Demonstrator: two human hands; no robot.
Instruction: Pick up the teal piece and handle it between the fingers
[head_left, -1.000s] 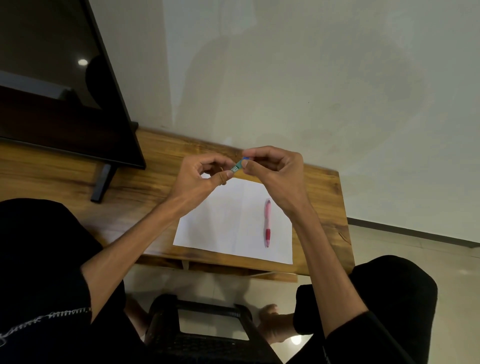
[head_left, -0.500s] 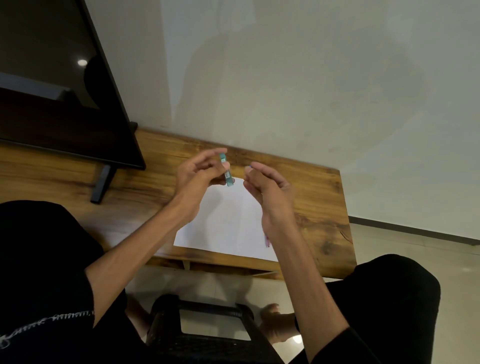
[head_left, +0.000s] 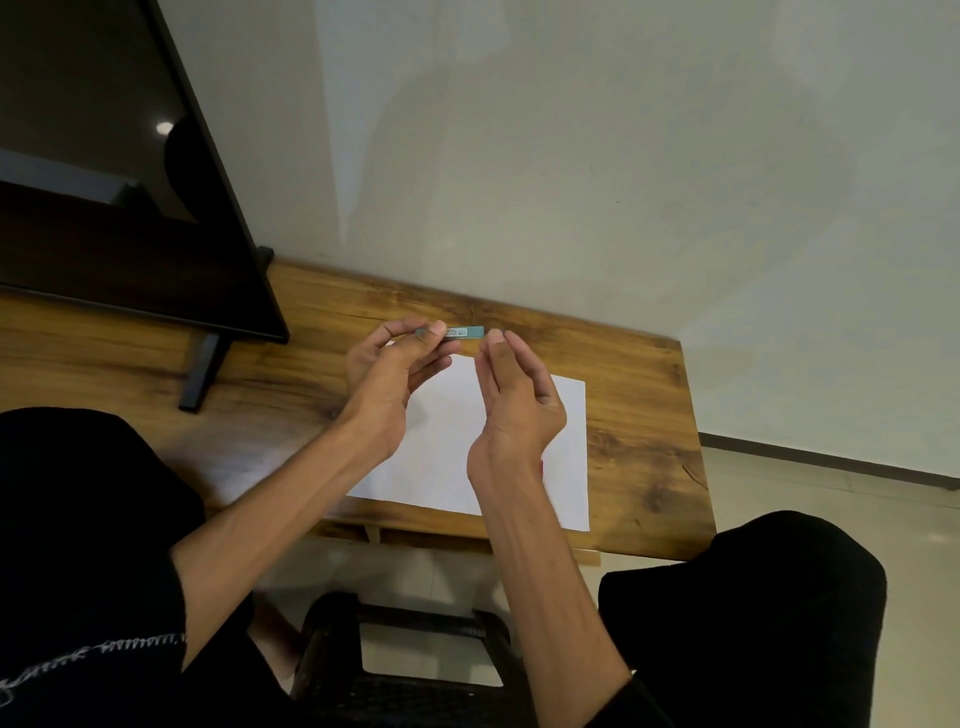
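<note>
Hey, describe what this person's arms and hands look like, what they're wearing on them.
Both forearms are bare from the elbow down, and the left hand and right hand wear no gloves. No watch, bracelet or ring shows in this view. Black sleeves end near the elbows; the left sleeve carries a line of pale stitching low on the cloth. The right sleeve is plain black.

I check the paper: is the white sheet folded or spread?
Spread: the white paper sheet lies flat on the wooden table, no crease visible.

Both forearms are bare; black short sleeves (head_left: 130, 597) and black trousers (head_left: 753, 613) are worn, with white stitching (head_left: 98, 649) edging the left sleeve's hem.
</note>
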